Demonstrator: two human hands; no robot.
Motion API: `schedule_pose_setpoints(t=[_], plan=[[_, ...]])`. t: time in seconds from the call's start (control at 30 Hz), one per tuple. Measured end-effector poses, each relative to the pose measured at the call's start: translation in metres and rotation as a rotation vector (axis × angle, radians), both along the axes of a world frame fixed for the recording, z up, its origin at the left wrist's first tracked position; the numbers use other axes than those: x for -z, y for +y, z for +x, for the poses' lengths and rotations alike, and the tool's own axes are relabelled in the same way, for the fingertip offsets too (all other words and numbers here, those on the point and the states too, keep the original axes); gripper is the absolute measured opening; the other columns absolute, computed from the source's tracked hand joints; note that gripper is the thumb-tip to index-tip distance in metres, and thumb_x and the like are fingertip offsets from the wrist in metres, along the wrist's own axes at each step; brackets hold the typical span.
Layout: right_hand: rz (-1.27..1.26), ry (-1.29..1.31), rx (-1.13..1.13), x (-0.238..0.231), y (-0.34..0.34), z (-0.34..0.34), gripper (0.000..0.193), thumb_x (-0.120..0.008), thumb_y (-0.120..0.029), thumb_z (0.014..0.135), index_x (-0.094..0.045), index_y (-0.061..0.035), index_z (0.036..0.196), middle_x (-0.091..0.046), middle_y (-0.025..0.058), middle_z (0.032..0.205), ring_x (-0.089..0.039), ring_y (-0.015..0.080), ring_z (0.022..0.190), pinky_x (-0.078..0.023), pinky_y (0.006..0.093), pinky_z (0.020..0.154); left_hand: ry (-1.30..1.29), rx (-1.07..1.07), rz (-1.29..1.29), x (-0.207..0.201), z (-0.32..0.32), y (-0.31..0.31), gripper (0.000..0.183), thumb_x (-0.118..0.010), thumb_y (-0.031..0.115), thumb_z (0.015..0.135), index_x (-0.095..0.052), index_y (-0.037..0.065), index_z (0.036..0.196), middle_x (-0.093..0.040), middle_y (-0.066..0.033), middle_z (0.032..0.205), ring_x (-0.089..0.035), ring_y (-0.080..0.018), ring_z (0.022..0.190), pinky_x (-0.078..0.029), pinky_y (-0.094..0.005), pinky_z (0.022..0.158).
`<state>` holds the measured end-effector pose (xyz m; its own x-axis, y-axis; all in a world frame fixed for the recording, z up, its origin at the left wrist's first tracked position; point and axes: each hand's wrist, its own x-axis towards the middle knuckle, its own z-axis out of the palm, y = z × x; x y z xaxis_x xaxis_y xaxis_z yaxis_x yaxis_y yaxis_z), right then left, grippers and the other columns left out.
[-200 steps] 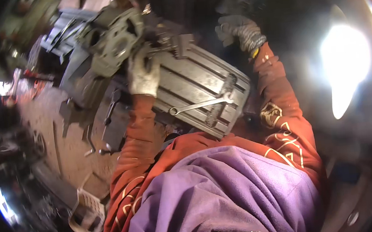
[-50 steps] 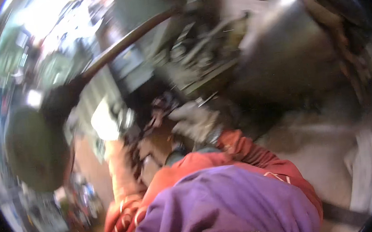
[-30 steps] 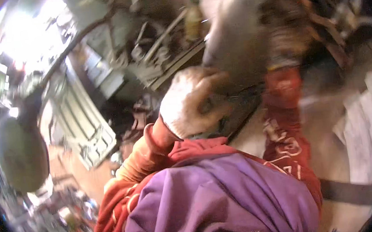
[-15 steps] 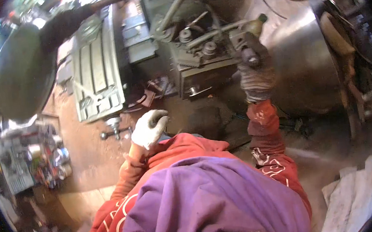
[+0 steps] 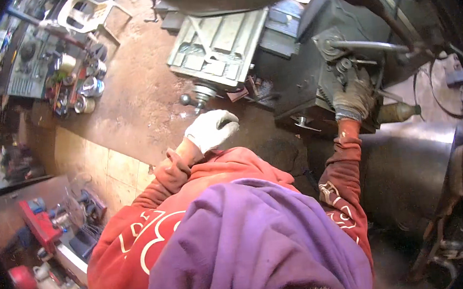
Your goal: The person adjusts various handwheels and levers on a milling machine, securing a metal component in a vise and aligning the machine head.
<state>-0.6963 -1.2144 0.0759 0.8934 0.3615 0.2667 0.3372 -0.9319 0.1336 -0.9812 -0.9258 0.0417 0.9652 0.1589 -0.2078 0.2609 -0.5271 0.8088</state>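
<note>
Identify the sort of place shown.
Probably a machine shop: there's a grey, slotted metal machine table, a long silver wrench lying on it, and a straight grey metal lever beyond the grey-gloved right hand.

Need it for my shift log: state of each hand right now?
Left hand: gloved, loosely half-open, nothing visible in it.
Right hand: gloved, by a round metal fitting; whether it grips anything cannot be told.

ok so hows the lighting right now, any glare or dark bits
Head view: the gloved left hand looks bright white; the gloved right hand sits amid darker machinery; a pale sheen streaks the curved metal surface at right; the picture's corners are black.
</note>
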Motion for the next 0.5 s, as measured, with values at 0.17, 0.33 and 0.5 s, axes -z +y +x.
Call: schedule_pose_setpoints(t=[0.17, 0.33, 0.5], plan=[[-0.018, -0.102, -0.027, -0.006, 0.006, -0.008, 0.072, -0.069, -0.055, 0.085, -0.055, -0.0179, 0.144, -0.050, 0.0217, 0.149, -0.046, 0.0415, 0.138, -0.038, 0.0534, 0.114, -0.056, -0.016, 0.025, 0.023, -0.026, 0.053, 0.028, -0.068, 0.023, 0.094, -0.073, 0.003, 0.113, -0.074, -0.0155, 0.107, -0.070, -0.0295, 0.100, -0.054, -0.0380, 0.088], [0.231, -0.319, 0.061, -0.034, 0.068, -0.066, 0.066, -0.083, -0.037, 0.081, -0.061, -0.0010, 0.132, -0.061, 0.0255, 0.133, -0.057, 0.0444, 0.122, -0.045, 0.0500, 0.106, 0.021, -0.159, -0.169, 0.033, -0.062, 0.140, 0.026, -0.067, 0.020, 0.096, -0.072, 0.003, 0.115, -0.074, -0.0143, 0.105, -0.070, -0.0241, 0.099, -0.055, -0.0357, 0.087], [0.565, 0.013, -0.126, -0.008, 0.189, -0.130, 0.044, -0.080, -0.031, 0.087, -0.070, -0.0055, 0.121, -0.068, 0.0150, 0.119, -0.064, 0.0323, 0.114, -0.048, 0.0456, 0.104, -0.049, -0.227, -0.255, 0.038, -0.074, 0.241, 0.023, -0.071, 0.016, 0.094, -0.073, 0.003, 0.112, -0.075, -0.0143, 0.105, -0.071, -0.0224, 0.094, -0.055, -0.0340, 0.085]])
